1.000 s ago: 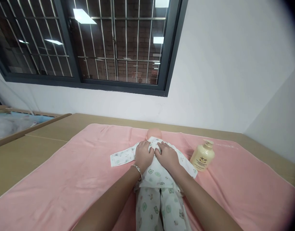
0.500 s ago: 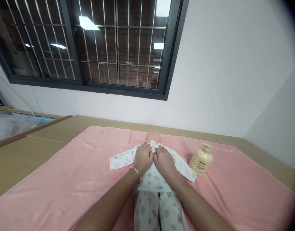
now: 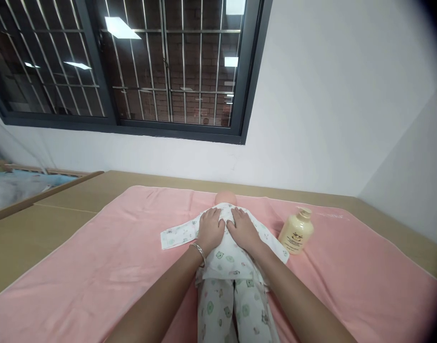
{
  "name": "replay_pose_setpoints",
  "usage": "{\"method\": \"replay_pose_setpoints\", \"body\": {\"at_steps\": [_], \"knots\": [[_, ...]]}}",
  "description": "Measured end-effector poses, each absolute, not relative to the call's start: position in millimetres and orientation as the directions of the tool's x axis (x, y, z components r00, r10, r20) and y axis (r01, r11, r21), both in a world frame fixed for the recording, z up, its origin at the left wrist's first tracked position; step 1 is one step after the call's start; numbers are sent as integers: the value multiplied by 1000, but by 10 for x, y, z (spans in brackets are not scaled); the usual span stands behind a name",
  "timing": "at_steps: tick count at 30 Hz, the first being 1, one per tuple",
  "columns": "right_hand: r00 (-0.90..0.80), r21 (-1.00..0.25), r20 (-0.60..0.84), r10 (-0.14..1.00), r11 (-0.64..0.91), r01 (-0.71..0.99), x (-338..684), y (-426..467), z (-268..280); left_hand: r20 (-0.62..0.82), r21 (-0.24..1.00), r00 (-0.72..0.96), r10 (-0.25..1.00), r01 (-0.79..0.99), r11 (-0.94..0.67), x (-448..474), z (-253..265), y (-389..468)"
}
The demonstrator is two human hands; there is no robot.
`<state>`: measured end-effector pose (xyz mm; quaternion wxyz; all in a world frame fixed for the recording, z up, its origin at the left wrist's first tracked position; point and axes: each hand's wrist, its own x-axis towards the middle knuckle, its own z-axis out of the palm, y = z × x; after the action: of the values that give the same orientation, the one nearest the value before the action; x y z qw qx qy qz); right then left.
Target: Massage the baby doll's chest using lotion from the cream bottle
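Note:
A baby doll (image 3: 225,198) lies on a pink blanket (image 3: 125,267), its head toward the wall. It wears a white patterned top (image 3: 230,259) with long sleeves spread to both sides, and matching trousers (image 3: 216,309). My left hand (image 3: 210,231) rests flat on the left side of the doll's upper body, fingers extended. On the other side, my right hand (image 3: 244,231) lies flat on the cloth with its fingers apart. Neither hand grips the fabric. The doll's face cannot be made out.
A pale yellow pump bottle (image 3: 296,232) stands on the blanket beside the doll's right-hand sleeve. Behind the tan tabletop (image 3: 68,209) rises a white wall with a barred window (image 3: 172,66). At far left is a wooden-edged box (image 3: 29,188) holding blue and clear plastic.
My hands have moved from bunched together at the top's middle, near the neckline, to lying flatter and further apart. The cloth between them is smoother, and the view has shifted slightly.

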<state>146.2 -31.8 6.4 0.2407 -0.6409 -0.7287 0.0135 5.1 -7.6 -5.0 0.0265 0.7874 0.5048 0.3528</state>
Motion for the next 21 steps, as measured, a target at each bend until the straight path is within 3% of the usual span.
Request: {"method": "replay_pose_setpoints", "body": {"at_steps": [6, 13, 21], "knots": [[-128, -259, 356, 926, 229, 938, 1436, -327, 86, 628, 351, 209, 750, 784, -512, 64, -70, -128], [-123, -123, 394, 911, 185, 975, 1238, -641, 264, 686, 315, 145, 713, 824, -471, 61, -54, -218], [27, -348, 341, 940, 99, 932, 1394, -507, 256, 590, 414, 145, 795, 790, -452, 68, -43, -136]]}}
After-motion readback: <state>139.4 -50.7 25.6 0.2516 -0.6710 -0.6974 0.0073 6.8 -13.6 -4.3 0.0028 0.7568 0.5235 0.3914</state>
